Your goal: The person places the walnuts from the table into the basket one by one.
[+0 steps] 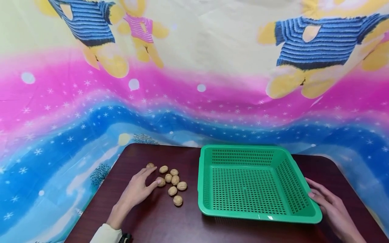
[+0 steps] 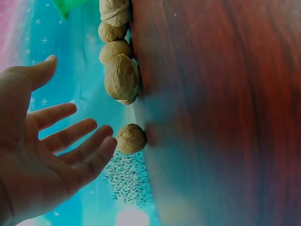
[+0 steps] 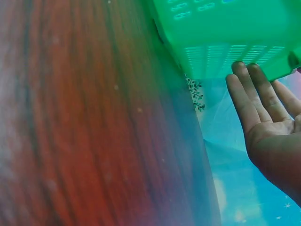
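Several walnuts (image 1: 175, 180) lie in a loose cluster on the dark wooden table. My left hand (image 1: 136, 189) reaches over the cluster's left side, fingers spread, with the thumb by one walnut (image 1: 161, 182) and the fingertips by another walnut (image 1: 150, 165). In the left wrist view its palm and fingers hold nothing, and a lone walnut (image 2: 131, 139) sits just beyond the fingertips. A green plastic basket (image 1: 206, 211) stands right of the walnuts. My right hand (image 1: 332, 207) is at its right side, thumb at the rim and fairly straight fingers (image 3: 268, 94) against the outer wall.
The reddish-brown table (image 1: 158, 222) has rounded far corners. Behind it hangs a cloth (image 1: 194, 84) printed with bears and snowflakes. A dark band (image 1: 125, 238) shows at the left wrist beside a pale sleeve (image 1: 106, 234).
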